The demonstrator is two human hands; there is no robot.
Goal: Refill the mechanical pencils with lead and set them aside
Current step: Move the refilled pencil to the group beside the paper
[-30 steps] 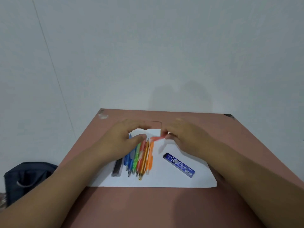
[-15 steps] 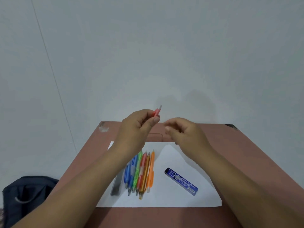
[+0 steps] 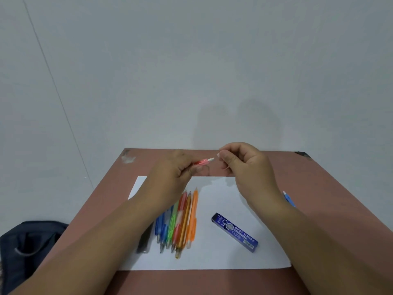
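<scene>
My left hand [image 3: 170, 177] grips a pink mechanical pencil [image 3: 202, 162] above the far part of the table, its white end pointing right. My right hand [image 3: 244, 169] hovers just right of that end, fingertips pinched on a tiny pale piece that looks like the pencil's cap [image 3: 218, 154]. Several coloured mechanical pencils [image 3: 182, 218] lie side by side on a white paper sheet [image 3: 223, 258]. A blue pencil-lead case [image 3: 235, 232] lies on the sheet to their right. My left forearm partly hides the blue pencils.
A dark lead case [image 3: 144, 239] lies at the left of the pencil row. One blue pencil [image 3: 289, 199] rests on the brown table [image 3: 319, 188] right of the sheet. A dark bag [image 3: 32, 248] sits below the table's left edge. A grey wall stands behind.
The pink pencil has swung from upright to roughly level in my left hand. My right hand has drawn slightly away from its end, fingers still pinched.
</scene>
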